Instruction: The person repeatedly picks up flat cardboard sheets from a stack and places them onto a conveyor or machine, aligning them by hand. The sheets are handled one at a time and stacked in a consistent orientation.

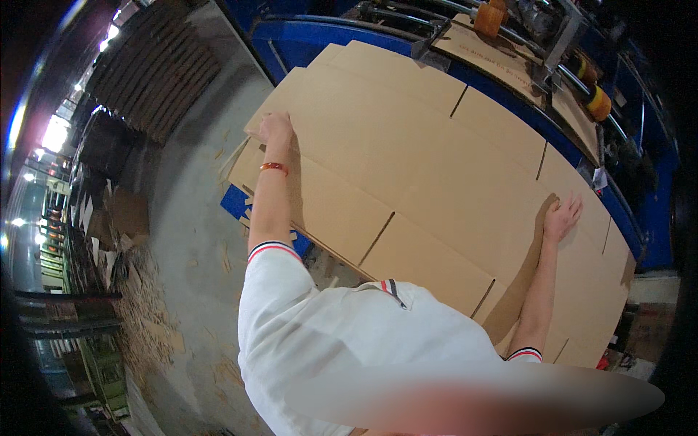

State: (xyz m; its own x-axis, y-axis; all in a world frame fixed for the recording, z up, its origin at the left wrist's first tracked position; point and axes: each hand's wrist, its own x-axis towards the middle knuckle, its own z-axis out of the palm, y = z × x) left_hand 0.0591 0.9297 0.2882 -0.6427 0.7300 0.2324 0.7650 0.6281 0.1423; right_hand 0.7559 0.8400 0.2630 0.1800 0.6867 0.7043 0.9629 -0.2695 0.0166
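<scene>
A large flat cardboard sheet (pixel 407 160) with dark slots and crease lines lies before me, on what looks like a stack of similar sheets. My left hand (pixel 276 129), an orange-brown bracelet (pixel 275 168) at its wrist, is closed on the sheet's left edge; its fingertips are partly hidden. Toward the right end, my right hand (pixel 563 218) rests on the sheet with its fingers apart, holding nothing. Both arms are stretched wide, and the sheet's near edge runs beneath my body.
A blue machine (pixel 327 33) with metal rods and orange rollers (pixel 599 104) borders the far side, with printed cardboard (pixel 487 58) in it. At left stand stacked dark sheets (pixel 156 65); cardboard scraps (pixel 149 320) litter the grey floor (pixel 193 218).
</scene>
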